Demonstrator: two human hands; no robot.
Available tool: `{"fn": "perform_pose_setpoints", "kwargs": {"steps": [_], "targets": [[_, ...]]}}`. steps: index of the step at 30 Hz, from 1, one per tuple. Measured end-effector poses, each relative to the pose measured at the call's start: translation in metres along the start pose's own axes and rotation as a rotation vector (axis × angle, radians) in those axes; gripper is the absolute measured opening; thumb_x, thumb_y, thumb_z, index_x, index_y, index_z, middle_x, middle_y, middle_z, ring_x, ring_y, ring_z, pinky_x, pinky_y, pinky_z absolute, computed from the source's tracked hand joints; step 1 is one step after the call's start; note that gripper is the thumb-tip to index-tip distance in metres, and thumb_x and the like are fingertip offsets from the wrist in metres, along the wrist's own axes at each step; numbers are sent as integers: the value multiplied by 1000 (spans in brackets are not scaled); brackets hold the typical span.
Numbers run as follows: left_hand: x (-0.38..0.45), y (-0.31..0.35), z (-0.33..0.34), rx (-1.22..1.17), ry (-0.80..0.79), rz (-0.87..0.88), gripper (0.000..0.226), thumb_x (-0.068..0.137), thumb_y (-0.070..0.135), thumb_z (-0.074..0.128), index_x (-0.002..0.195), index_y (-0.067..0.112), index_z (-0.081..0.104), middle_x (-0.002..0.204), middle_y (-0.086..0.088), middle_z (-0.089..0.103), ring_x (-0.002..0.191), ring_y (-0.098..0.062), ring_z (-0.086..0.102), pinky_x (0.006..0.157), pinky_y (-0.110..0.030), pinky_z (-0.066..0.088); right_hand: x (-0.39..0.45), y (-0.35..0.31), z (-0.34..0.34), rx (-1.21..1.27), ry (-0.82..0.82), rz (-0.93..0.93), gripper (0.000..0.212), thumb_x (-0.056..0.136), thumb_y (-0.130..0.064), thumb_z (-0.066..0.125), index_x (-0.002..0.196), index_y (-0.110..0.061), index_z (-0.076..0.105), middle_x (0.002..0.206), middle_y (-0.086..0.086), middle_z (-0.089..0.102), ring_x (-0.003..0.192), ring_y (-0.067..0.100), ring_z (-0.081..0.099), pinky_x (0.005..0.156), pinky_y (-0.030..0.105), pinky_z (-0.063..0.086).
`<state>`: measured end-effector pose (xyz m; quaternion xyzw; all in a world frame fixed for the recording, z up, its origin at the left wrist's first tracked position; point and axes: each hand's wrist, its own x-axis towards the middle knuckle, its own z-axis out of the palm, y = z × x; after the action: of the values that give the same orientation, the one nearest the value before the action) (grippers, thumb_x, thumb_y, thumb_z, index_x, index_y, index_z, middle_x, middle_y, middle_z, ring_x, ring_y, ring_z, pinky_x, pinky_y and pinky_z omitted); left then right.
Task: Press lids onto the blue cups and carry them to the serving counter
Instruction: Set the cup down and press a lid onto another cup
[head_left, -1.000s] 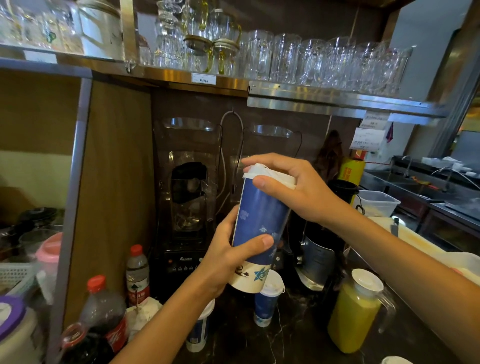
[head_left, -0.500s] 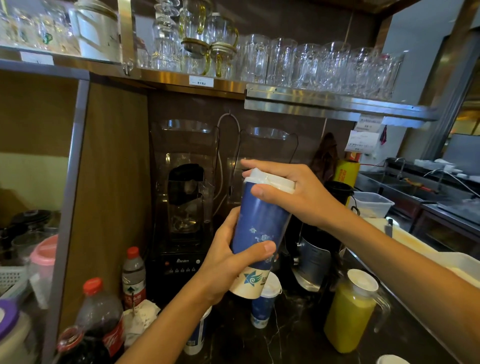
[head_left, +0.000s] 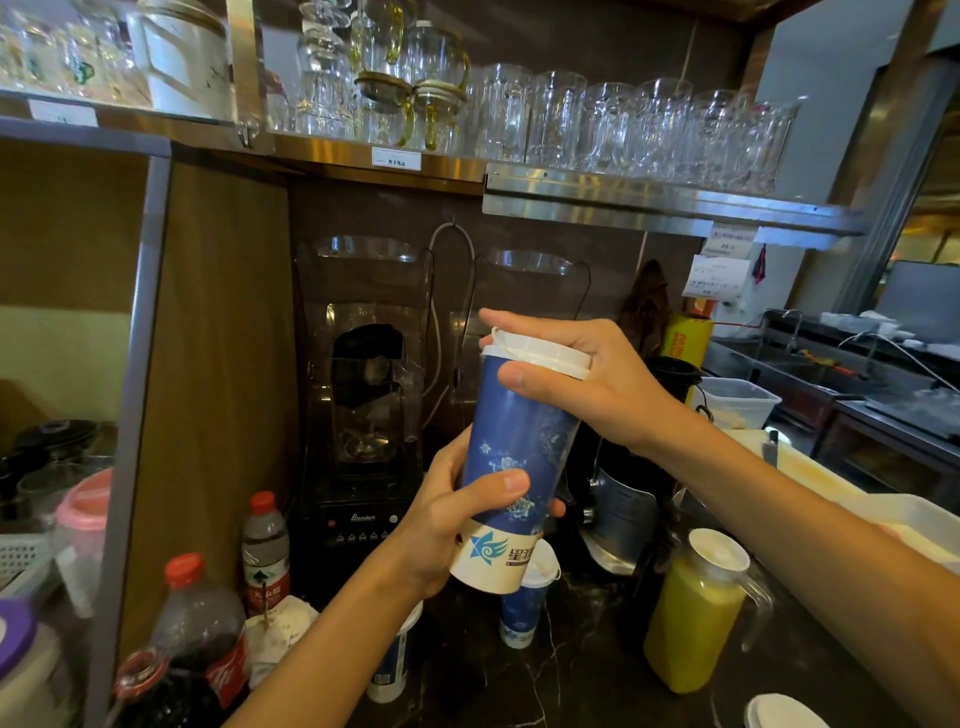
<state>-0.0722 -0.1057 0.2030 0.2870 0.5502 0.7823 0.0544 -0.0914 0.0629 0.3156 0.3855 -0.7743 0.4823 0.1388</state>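
Observation:
A tall blue paper cup with a white base band is held up in the air, tilted slightly. My left hand grips its lower half. My right hand wraps over its white lid, thumb on the cup's front just under the rim. Two more blue cups with white lids stand on the dark counter below: one just behind the held cup, another partly hidden by my left forearm.
A pitcher of yellow juice stands at right, a loose white lid at the bottom edge. Blenders fill the back; bottles crowd the left. A shelf of glasses hangs overhead.
The cup has stayed in both hands at about the same height. My right hand has shifted slightly on the lid, and the view has dipped a little.

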Motion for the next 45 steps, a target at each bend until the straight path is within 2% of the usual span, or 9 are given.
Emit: {"fn": "perform_pose_setpoints", "kwargs": {"steps": [9, 17, 20, 24, 27, 30, 35, 41, 45], "targets": [[7, -13, 7, 443, 205, 29, 76, 57, 49, 91, 123, 41, 55, 114, 9, 72, 102, -8, 73, 86, -30, 61, -7, 22, 5, -273, 158, 50, 48, 85, -52, 78, 129, -36, 73, 121, -16, 76, 112, -6, 68, 91, 27, 59], [3, -12, 2, 126, 62, -95, 58, 61, 31, 85, 113, 13, 66, 92, -10, 76, 80, -23, 75, 73, -30, 59, -7, 17, 5, -46, 69, 42, 45, 84, -50, 76, 128, -44, 71, 122, -16, 76, 114, 4, 71, 91, 25, 59], [2, -11, 1, 97, 18, -94, 54, 64, 31, 85, 113, 16, 66, 92, -11, 76, 80, -25, 75, 73, -30, 60, -8, 16, 4, -23, 53, 52, 38, 86, -50, 74, 123, -43, 74, 120, -12, 76, 109, 7, 72, 88, 27, 59], [6, -15, 9, 336, 191, 54, 77, 60, 48, 90, 126, 43, 51, 118, 21, 69, 105, -4, 71, 80, -15, 57, -6, 22, 2, -163, 171, 54, 42, 82, -60, 71, 120, -43, 75, 129, -15, 68, 121, -1, 63, 105, 34, 53], [7, -18, 17, 491, 290, 145, 76, 58, 56, 88, 120, 55, 45, 113, 39, 60, 105, 11, 64, 77, -4, 51, -8, 23, 3, -146, 152, 83, 43, 82, -61, 72, 121, -45, 75, 125, -16, 69, 117, 2, 66, 99, 36, 57], [7, -21, 14, 403, 240, 141, 64, 62, 47, 88, 114, 61, 53, 113, 29, 66, 104, 2, 69, 77, -10, 55, -10, 21, -1, -25, 65, 86, 40, 83, -51, 75, 122, -42, 75, 126, -13, 73, 115, 7, 70, 89, 27, 58], [5, -19, 11, 205, 88, 38, 61, 65, 36, 88, 121, 32, 64, 107, -6, 76, 98, -24, 76, 79, -28, 60, -12, 20, -5, 109, -3, 57, 35, 85, -39, 76, 120, -40, 75, 125, -12, 75, 114, 12, 73, 87, 25, 58], [15, -24, 20, 526, 358, 115, 76, 56, 59, 83, 122, 38, 52, 109, 13, 68, 98, -2, 70, 82, -22, 58, -8, 30, -1, -7, 90, 92, 39, 81, -53, 77, 119, -42, 76, 123, -11, 75, 113, 10, 72, 89, 33, 61], [15, -23, 14, 367, 246, 89, 63, 60, 51, 85, 116, 42, 57, 106, 14, 72, 97, -7, 73, 75, -18, 58, -5, 32, -1, -19, 48, 118, 38, 81, -58, 75, 117, -45, 76, 122, -17, 75, 113, 7, 72, 90, 31, 61]]}}
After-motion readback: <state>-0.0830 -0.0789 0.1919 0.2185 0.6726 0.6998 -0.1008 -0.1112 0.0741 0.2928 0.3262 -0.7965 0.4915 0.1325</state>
